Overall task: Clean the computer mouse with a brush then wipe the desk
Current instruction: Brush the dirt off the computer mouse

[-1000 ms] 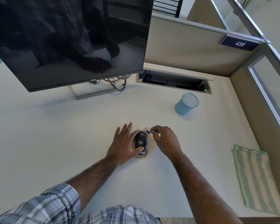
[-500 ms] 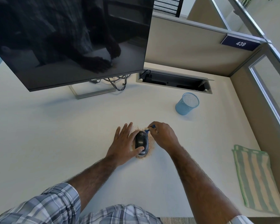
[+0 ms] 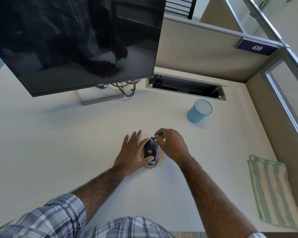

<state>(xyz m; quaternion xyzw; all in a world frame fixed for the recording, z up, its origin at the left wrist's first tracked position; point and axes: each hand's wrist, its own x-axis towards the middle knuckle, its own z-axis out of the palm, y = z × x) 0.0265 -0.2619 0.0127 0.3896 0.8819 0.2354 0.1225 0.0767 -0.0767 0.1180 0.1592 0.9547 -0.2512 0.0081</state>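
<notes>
White desk (image 3: pixel 62 143) under me carries the mouse (image 3: pixel 150 150) at center, pinned by my left hand (image 3: pixel 133 154), while my right fingers (image 3: pixel 162 136), pinching the brush (image 3: pixel 154 138), have crept toward twelve o'clock, crumbs (image 3: pixel 159 157) still unwiped.

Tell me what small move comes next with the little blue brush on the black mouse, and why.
Probably sweep the small blue brush in the right hand back along the black computer mouse: the left hand steadies it, and tan crumbs ring it.
</notes>
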